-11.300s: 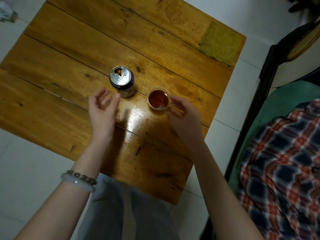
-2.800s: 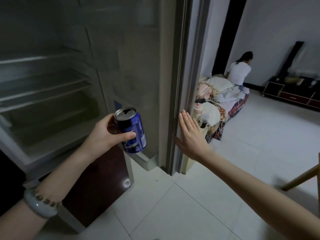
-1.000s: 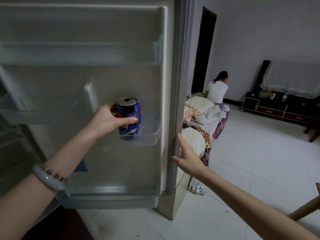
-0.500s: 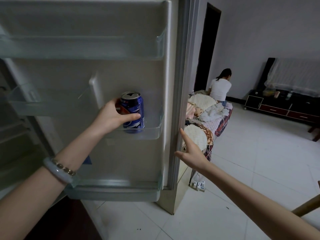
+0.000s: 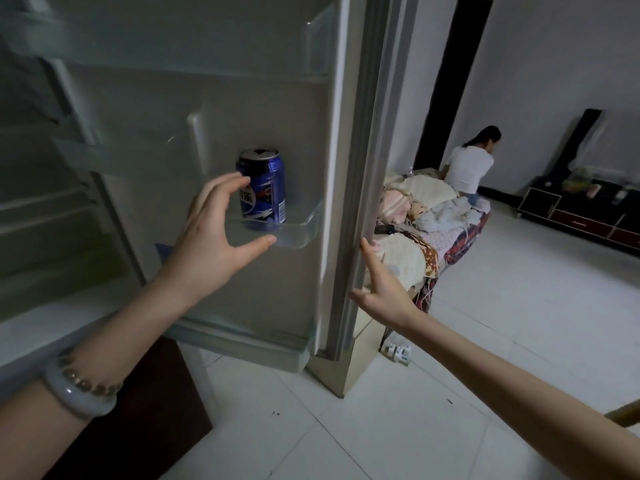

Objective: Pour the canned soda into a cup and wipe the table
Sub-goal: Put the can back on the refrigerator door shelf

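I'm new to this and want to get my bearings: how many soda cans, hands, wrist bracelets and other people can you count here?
Soda can: 1
Hands: 2, left hand and right hand
Bracelets: 2, white bangle and bead bracelet, both on the left wrist
Person in the background: 1
Total: 6
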Tool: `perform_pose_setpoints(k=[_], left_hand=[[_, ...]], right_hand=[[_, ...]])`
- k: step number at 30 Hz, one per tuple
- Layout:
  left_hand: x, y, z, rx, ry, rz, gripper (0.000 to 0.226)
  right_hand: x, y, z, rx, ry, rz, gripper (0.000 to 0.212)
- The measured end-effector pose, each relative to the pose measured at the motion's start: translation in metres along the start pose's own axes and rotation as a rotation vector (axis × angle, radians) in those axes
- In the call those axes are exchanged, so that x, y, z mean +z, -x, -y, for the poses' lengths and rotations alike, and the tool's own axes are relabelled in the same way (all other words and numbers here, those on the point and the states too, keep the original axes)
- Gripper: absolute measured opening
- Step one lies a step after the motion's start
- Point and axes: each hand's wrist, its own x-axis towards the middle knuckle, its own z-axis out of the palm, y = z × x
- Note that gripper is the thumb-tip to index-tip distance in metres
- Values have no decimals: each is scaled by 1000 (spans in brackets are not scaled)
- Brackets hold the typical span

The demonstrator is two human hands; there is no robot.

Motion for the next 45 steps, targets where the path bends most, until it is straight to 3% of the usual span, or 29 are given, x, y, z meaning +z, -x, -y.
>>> perform_pose_setpoints(k=[6,11,14,17,19,22,27,33,45], left_hand=[[17,68,-36,-118,-23,23,61],[32,120,-74,-231,-59,83,58],[36,143,-89,-263,-127,106,61],[35,168,-100,-283,-229,142,65],[32,183,-108,-314,-252,139,67],[23,202,-119,-362,-268,107,68],[-1,221,-127,-463,-264,14,69],[-39,240,-117,-574,-229,-106,70],[-169,279,-42,-762,-69,-349,57]], right_hand=[[-4,36,12,-159,71,102,93],[1,67,21,-354,133,186,92],[3,83,25,-538,197,91,85],[-1,90,33,-520,110,-14,85],[-1,90,41,-507,41,34,88],[12,97,59,-540,-74,172,91],[40,117,90,-623,-186,266,93],[75,122,133,-857,-148,348,87],[180,82,258,-1246,107,274,80]])
